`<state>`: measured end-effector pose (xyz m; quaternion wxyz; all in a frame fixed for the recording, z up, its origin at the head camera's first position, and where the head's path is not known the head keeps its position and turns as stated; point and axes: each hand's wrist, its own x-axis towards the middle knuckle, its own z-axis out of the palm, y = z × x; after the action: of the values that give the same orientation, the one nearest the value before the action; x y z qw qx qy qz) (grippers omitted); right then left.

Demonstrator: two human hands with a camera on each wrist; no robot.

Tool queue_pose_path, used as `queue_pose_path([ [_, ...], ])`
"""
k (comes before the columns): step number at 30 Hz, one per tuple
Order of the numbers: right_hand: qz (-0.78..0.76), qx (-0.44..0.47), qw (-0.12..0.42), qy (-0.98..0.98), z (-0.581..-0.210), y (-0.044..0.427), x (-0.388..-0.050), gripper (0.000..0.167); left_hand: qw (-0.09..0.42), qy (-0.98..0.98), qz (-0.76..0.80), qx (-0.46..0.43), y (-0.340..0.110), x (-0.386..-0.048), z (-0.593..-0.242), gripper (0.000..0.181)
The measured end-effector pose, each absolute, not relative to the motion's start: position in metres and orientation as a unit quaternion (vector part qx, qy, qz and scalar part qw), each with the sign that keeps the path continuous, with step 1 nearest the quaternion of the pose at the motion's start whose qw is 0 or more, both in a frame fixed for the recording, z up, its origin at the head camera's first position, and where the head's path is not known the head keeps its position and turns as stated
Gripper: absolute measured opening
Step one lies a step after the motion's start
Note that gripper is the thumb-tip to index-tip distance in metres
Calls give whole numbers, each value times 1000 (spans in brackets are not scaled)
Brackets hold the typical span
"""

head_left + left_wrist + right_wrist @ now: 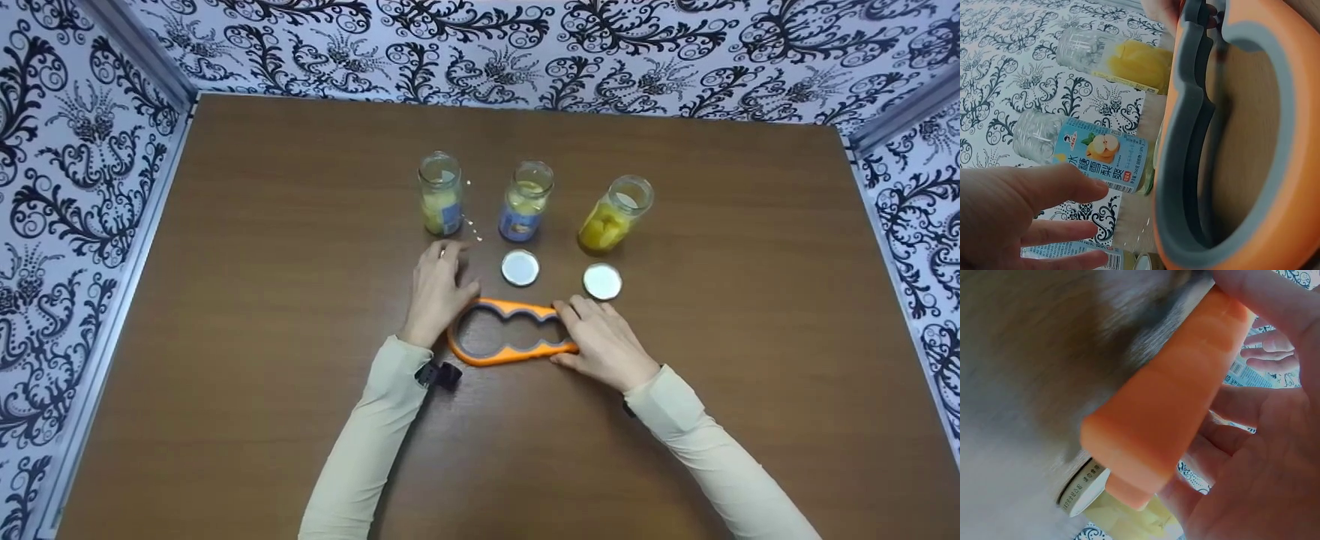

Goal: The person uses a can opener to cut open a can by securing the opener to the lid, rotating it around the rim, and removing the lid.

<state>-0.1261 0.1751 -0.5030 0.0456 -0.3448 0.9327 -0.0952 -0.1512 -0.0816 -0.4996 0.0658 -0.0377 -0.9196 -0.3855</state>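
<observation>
An orange jar opener [517,354] with grey ribbed inner edges lies on the table between the hands. My right hand [604,341] grips its handle end, thumb on the near handle and fingers at the far one. At its rounded left end is my left hand [437,292], with fingers extended towards the left jar [441,199] and holding nothing visible. In the left wrist view that hand [1044,208] shows straight, spread fingers, apart from the opener [1292,140]. A lid [1143,262] shows partly below those fingers; the left hand hides it in the head view.
Behind the hands stand a middle jar [523,206] and a right jar [611,217], both uncovered with pale or yellow fruit inside. Two white lids, a middle lid [520,268] and a right lid [602,281], lie before them. Small white bits [474,231] lie beside the left jar.
</observation>
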Motion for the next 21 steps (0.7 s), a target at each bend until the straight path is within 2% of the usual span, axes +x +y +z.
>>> queue_pose_path([
  [9, -84, -355, 44, 930, -501, 174, -127, 70, 86, -916, -389, -44, -81, -149, -498, 42],
  [21, -89, -355, 53, 929, -500, 175, -128, 69, 76, -916, -392, -35, -86, -147, -499, 42],
])
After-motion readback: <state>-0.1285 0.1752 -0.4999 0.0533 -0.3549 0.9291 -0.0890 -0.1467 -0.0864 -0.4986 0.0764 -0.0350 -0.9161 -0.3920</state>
